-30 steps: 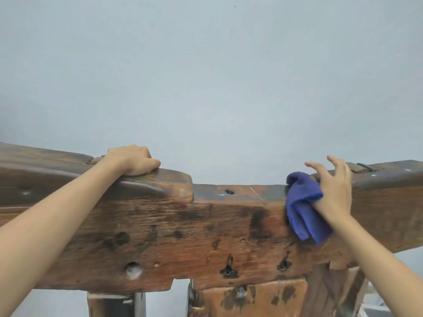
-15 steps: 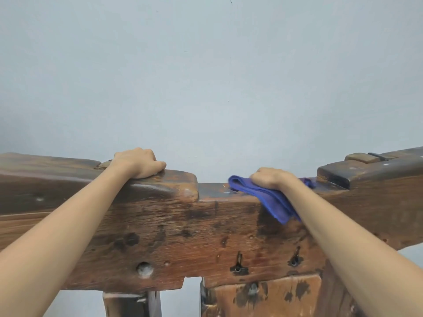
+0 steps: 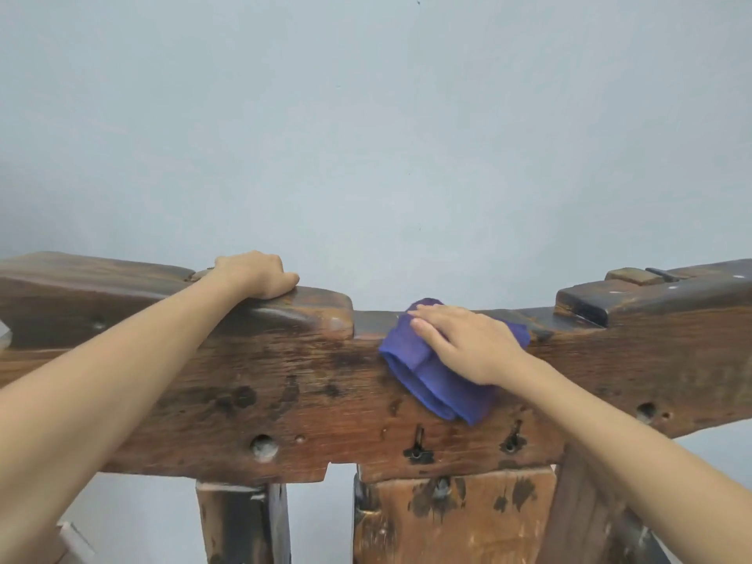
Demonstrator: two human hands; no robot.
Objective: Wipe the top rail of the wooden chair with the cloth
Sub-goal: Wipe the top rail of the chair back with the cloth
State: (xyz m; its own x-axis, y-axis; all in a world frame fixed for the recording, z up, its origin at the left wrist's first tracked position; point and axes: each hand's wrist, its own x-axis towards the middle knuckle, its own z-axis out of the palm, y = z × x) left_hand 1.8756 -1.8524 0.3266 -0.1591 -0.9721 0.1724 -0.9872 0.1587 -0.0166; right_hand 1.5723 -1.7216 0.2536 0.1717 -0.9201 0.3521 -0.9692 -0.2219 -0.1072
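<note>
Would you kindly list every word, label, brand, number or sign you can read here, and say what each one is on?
None: no readable text anywhere.
Top rail: only stains, holes and metal fittings.
Blue cloth: no tag or print visible.
Wall: plain, with a few small specks.

The low middle stretch of the top rail (image 3: 374, 319) lies open to the left of the cloth (image 3: 431, 376), hemmed by raised blocks, left (image 3: 317, 309) and right (image 3: 586, 305).
</note>
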